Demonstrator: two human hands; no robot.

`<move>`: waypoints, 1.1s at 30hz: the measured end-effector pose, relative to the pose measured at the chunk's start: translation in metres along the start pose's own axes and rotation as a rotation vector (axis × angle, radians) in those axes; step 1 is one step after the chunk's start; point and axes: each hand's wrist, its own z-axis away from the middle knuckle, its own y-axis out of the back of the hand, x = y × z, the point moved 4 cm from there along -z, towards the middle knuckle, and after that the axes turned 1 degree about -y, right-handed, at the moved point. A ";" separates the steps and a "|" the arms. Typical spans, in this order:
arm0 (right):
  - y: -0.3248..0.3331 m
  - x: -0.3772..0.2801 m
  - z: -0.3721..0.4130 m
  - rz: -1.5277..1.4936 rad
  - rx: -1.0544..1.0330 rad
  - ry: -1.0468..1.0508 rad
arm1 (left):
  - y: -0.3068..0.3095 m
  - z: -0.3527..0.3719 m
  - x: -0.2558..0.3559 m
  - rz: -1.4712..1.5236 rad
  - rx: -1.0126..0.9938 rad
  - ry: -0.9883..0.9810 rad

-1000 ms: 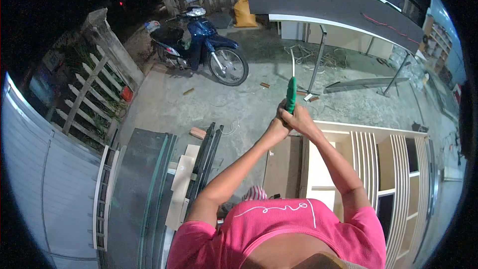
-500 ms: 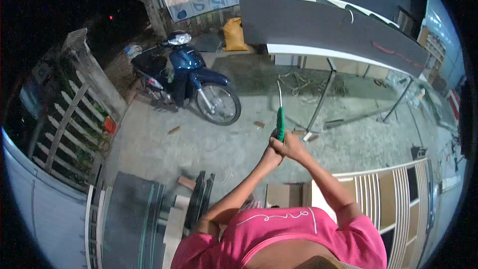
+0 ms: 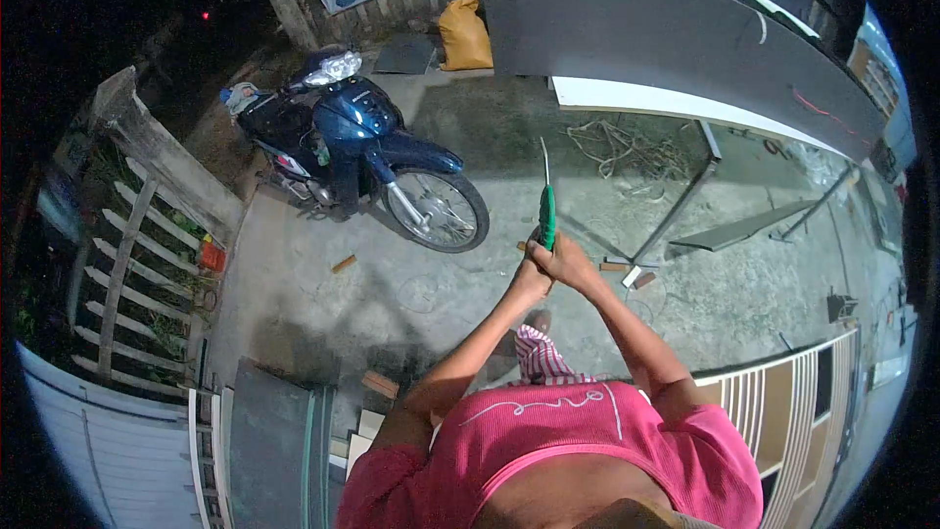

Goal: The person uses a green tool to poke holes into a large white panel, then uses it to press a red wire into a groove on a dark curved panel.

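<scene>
Out in front of my body I hold a tool with a green handle and a thin, pale metal shaft pointing away from me. Its exact kind I cannot make out. My left hand is closed at the handle's lower end. Beside it and pressed against it, my right hand is wrapped round the same end. The grips overlap, so the very bottom of the handle is hidden.
A blue motorbike stands ahead to the left. A long dark panel lies on a metal frame at the right. Wood scraps lie on the concrete. Slatted shelving is near my right side, dark boards at my left.
I have moved forward: the motorbike and panel appear closer, and my striped trouser leg and foot now show. Both hands keep their grip on the tool.
</scene>
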 end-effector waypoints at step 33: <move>-0.047 0.141 -0.516 -0.140 0.049 -0.421 | 0.217 -0.474 -0.017 0.061 -0.371 0.305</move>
